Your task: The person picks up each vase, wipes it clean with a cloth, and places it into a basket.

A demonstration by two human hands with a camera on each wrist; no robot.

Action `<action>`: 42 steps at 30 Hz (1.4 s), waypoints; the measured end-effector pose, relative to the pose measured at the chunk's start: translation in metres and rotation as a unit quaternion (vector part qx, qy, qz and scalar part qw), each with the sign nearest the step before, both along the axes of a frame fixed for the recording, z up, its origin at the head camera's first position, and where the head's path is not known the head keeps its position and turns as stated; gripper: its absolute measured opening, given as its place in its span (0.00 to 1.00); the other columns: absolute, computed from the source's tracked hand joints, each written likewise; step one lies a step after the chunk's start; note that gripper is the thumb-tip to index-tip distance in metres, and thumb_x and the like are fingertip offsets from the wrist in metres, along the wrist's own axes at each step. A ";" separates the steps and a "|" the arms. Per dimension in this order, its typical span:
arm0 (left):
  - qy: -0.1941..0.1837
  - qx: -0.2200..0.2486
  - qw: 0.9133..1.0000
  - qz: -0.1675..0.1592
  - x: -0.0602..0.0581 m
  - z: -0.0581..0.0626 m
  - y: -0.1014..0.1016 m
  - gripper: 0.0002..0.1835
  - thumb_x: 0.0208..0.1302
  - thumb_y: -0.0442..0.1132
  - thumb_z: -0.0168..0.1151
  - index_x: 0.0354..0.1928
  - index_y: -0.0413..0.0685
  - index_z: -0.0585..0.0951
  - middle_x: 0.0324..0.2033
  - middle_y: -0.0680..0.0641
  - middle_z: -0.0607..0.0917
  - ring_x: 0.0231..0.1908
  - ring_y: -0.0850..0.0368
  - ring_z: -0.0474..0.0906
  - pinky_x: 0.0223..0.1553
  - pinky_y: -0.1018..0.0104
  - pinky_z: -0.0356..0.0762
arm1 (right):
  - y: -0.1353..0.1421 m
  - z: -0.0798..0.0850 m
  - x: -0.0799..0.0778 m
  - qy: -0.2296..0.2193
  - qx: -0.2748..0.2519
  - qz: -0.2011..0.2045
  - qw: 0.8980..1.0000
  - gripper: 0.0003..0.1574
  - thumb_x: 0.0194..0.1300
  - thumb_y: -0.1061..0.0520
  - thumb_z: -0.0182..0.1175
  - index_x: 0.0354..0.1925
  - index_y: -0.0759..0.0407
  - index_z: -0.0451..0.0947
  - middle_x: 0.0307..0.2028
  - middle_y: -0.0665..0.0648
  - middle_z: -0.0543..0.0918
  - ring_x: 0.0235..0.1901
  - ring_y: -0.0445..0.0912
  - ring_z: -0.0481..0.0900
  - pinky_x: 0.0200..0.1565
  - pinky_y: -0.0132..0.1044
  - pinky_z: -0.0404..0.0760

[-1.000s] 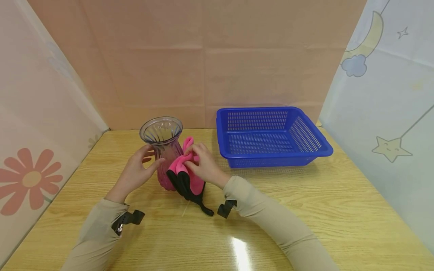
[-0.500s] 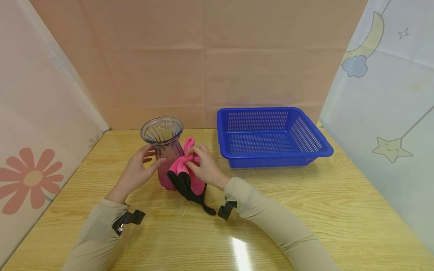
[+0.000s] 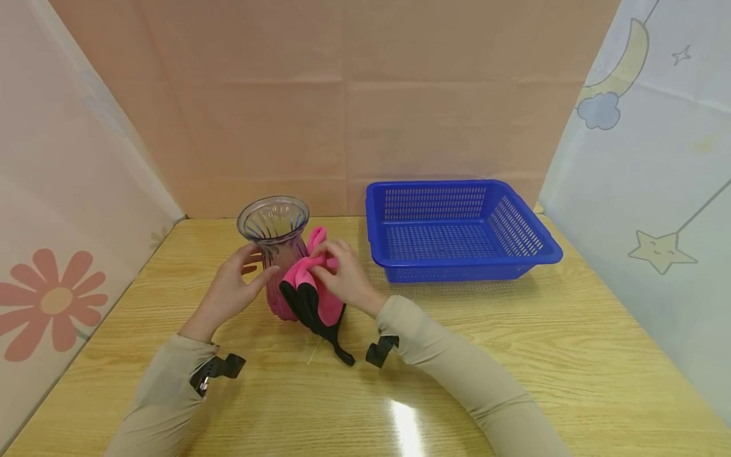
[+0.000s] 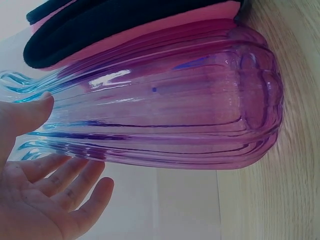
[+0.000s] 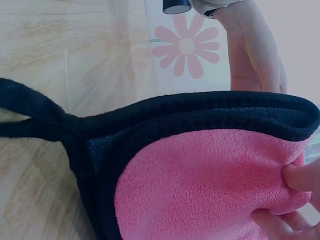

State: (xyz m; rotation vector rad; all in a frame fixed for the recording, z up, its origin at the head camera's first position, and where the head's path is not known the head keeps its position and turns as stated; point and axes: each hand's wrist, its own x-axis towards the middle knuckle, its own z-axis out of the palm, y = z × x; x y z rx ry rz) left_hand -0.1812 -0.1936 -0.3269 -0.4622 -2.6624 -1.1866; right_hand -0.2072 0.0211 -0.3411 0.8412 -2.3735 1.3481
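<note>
A clear purple-pink glass vase with a flared, ribbed mouth stands upright on the table. At its left side my left hand holds it lightly, thumb across the front and fingers at the far side; the little finger looks free of the glass in the left wrist view. My right hand pinches a bunched pink cloth with black edging and a black hanging loop. The cloth hangs against the right side of the vase and hides part of it. Some right fingertips are lost in its folds.
A blue plastic basket with slotted walls stands at the back right, nothing seen in it. The wooden table runs back to a peach backdrop, with printed sheets on both sides.
The cloth has shifted slightly in my right hand, and its loop end has swung a little left. My left hand and the vase have hardly moved.
</note>
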 end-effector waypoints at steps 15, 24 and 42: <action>0.002 0.002 1.000 -0.001 0.000 0.000 0.000 0.27 0.62 0.38 0.60 0.61 0.34 0.66 0.57 0.31 0.72 0.56 0.32 0.71 0.56 0.39 0.72 | -0.003 0.008 -0.002 0.008 -0.022 -0.003 1.000 0.09 0.57 0.63 0.64 0.38 0.63 0.77 0.38 0.61 0.77 0.43 0.50 0.75 0.43 0.33 0.84; 0.001 -0.005 1.000 0.001 0.002 0.001 0.000 0.28 0.62 0.34 0.59 0.62 0.34 0.64 0.58 0.30 0.71 0.56 0.32 0.71 0.56 0.38 0.71 | -0.006 0.018 0.000 -0.011 -0.036 0.007 0.999 0.09 0.58 0.64 0.63 0.39 0.64 0.77 0.40 0.62 0.77 0.44 0.51 0.75 0.45 0.42 0.84; 0.008 0.007 1.000 0.005 0.003 0.000 0.001 0.27 0.61 0.30 0.58 0.62 0.31 0.64 0.58 0.29 0.70 0.55 0.31 0.71 0.56 0.38 0.71 | -0.008 0.026 -0.002 -0.019 -0.110 0.025 0.993 0.10 0.57 0.66 0.63 0.39 0.67 0.76 0.41 0.64 0.75 0.43 0.53 0.79 0.44 0.34 0.84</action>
